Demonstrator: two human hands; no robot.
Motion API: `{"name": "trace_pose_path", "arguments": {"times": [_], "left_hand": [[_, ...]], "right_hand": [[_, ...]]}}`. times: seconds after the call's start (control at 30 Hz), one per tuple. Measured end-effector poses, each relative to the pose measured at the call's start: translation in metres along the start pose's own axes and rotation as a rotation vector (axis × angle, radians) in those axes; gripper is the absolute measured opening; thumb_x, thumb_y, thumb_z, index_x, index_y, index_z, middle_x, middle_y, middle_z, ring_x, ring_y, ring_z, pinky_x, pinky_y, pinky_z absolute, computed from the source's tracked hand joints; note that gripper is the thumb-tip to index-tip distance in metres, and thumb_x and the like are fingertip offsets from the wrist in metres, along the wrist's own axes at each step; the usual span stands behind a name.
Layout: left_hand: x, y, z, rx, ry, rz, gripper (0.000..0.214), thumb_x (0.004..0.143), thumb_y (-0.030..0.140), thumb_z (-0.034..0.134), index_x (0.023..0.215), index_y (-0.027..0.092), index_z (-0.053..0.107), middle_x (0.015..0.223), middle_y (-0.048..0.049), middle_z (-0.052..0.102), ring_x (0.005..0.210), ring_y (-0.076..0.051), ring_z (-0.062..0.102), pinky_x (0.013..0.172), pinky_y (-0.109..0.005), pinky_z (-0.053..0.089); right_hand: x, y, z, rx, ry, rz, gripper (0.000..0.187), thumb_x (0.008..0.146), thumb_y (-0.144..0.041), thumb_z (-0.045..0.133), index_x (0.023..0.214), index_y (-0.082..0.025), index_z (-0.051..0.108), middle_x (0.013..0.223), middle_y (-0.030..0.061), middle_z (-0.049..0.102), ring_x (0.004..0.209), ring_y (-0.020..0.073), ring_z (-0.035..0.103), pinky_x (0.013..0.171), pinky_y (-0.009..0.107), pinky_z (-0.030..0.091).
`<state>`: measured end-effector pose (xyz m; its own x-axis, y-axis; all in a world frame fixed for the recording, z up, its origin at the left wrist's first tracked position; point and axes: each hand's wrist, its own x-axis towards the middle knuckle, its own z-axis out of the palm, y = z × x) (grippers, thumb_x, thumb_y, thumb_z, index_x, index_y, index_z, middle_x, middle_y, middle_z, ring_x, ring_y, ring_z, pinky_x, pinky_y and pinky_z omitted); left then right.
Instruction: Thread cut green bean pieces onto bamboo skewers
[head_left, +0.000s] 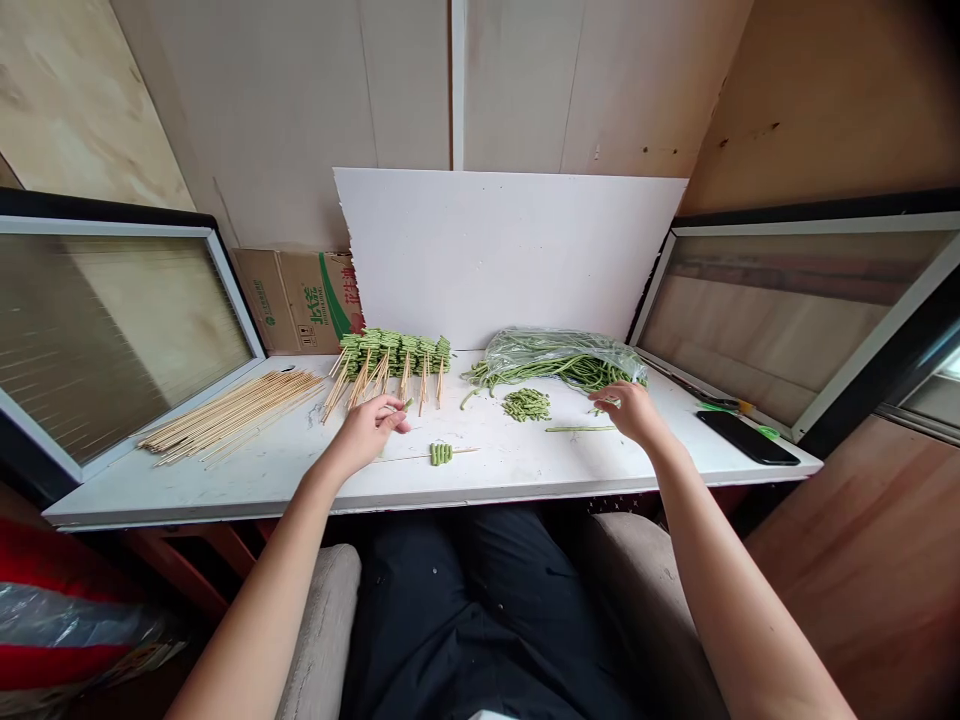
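My left hand is over the white table, thumb and fingers pinched on a short piece of green bean. Just right of and below it lies a bamboo skewer threaded with several short bean pieces. My right hand is farther right, fingers bent and slightly apart, the tips low over the table beside small green bits. Near it a single long green bean lies flat. Between my hands sits a small pile of cut bean pieces.
Finished bean skewers are stacked at the back left. Loose bamboo skewers fan out left of them. A clear plastic bag of long beans lies behind the pile. A black phone rests at the right; a cardboard box stands behind.
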<state>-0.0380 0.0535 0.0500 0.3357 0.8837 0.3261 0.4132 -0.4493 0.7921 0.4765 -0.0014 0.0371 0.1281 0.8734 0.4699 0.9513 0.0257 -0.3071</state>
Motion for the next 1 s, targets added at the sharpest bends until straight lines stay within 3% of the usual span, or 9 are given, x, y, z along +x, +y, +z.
{"name": "trace_pose_path", "arguments": {"times": [0.1, 0.23, 0.37, 0.43, 0.57, 0.73, 0.83, 0.93, 1.0], "left_hand": [[-0.002, 0.012, 0.021, -0.207, -0.016, 0.029, 0.045, 0.094, 0.063, 0.064, 0.107, 0.021, 0.056, 0.1, -0.0139, 0.082, 0.101, -0.028, 0.077, 0.093, -0.04, 0.056], [-0.006, 0.028, 0.051, -0.545, -0.01, -0.015, 0.052, 0.091, 0.067, 0.069, 0.103, 0.021, 0.048, 0.103, -0.0167, 0.082, 0.105, -0.029, 0.078, 0.093, -0.042, 0.057], [-0.012, 0.035, 0.073, -0.618, 0.068, -0.062, 0.056, 0.088, 0.068, 0.072, 0.104, 0.021, 0.048, 0.106, -0.018, 0.082, 0.103, -0.03, 0.08, 0.092, -0.042, 0.058], [-0.014, 0.036, 0.08, -0.628, 0.09, -0.076, 0.056, 0.089, 0.069, 0.071, 0.104, 0.021, 0.047, 0.107, -0.0186, 0.082, 0.103, -0.03, 0.08, 0.092, -0.043, 0.059], [-0.015, 0.036, 0.085, -0.684, 0.084, -0.116, 0.054, 0.089, 0.067, 0.072, 0.102, 0.021, 0.046, 0.108, -0.0184, 0.081, 0.105, -0.029, 0.079, 0.093, -0.042, 0.058], [-0.012, 0.033, 0.075, -0.703, 0.021, -0.143, 0.054, 0.082, 0.061, 0.082, 0.102, 0.018, 0.056, 0.107, -0.0144, 0.079, 0.097, -0.028, 0.08, 0.087, -0.038, 0.058], [-0.012, 0.03, 0.066, -0.497, 0.038, -0.049, 0.045, 0.084, 0.056, 0.081, 0.101, 0.018, 0.064, 0.104, -0.0128, 0.078, 0.1, -0.029, 0.078, 0.089, -0.04, 0.056], [-0.016, 0.033, 0.061, -0.09, 0.163, 0.158, 0.032, 0.087, 0.048, 0.08, 0.103, 0.021, 0.073, 0.119, -0.0134, 0.076, 0.119, -0.033, 0.068, 0.105, -0.048, 0.049], [-0.02, 0.037, 0.065, 0.12, 0.173, 0.291, 0.027, 0.088, 0.042, 0.081, 0.109, 0.025, 0.077, 0.126, -0.0118, 0.075, 0.127, -0.035, 0.062, 0.115, -0.052, 0.04]], "right_hand": [[-0.001, -0.064, -0.006, 0.297, -0.037, -0.095, 0.034, 0.1, -0.045, 0.062, 0.109, -0.019, 0.082, 0.113, 0.0137, 0.079, 0.098, 0.0281, 0.07, 0.083, 0.04, 0.056], [-0.023, -0.151, 0.004, 0.564, -0.212, -0.25, 0.045, 0.101, -0.056, 0.06, 0.12, -0.02, 0.079, 0.117, 0.0135, 0.079, 0.1, 0.0269, 0.074, 0.079, 0.037, 0.057], [-0.046, -0.199, 0.02, 0.711, -0.351, -0.404, 0.061, 0.089, -0.057, 0.078, 0.137, -0.022, 0.069, 0.104, 0.0094, 0.082, 0.096, 0.0244, 0.076, 0.079, 0.034, 0.056], [-0.052, -0.207, 0.026, 0.693, -0.275, -0.442, 0.058, 0.085, -0.056, 0.083, 0.131, -0.022, 0.072, 0.099, 0.0085, 0.081, 0.092, 0.0241, 0.075, 0.076, 0.034, 0.056], [-0.053, -0.207, 0.028, 0.632, -0.048, -0.515, 0.028, 0.097, -0.05, 0.072, 0.105, -0.024, 0.081, 0.091, 0.0085, 0.079, 0.087, 0.0231, 0.068, 0.071, 0.035, 0.053], [-0.049, -0.203, 0.026, 0.619, 0.08, -0.55, 0.026, 0.1, -0.048, 0.068, 0.102, -0.025, 0.08, 0.089, 0.009, 0.077, 0.084, 0.0235, 0.061, 0.07, 0.037, 0.052], [-0.048, -0.201, 0.026, 0.619, 0.123, -0.544, 0.026, 0.099, -0.049, 0.069, 0.101, -0.026, 0.08, 0.09, 0.0091, 0.076, 0.084, 0.0247, 0.06, 0.07, 0.039, 0.053], [-0.049, -0.201, 0.03, 0.615, 0.167, -0.543, 0.023, 0.099, -0.047, 0.07, 0.099, -0.026, 0.08, 0.089, 0.0083, 0.075, 0.083, 0.0248, 0.06, 0.072, 0.04, 0.054], [-0.051, -0.203, 0.035, 0.614, 0.167, -0.562, 0.021, 0.099, -0.046, 0.071, 0.098, -0.027, 0.08, 0.088, 0.008, 0.076, 0.084, 0.025, 0.061, 0.075, 0.041, 0.055]]}}
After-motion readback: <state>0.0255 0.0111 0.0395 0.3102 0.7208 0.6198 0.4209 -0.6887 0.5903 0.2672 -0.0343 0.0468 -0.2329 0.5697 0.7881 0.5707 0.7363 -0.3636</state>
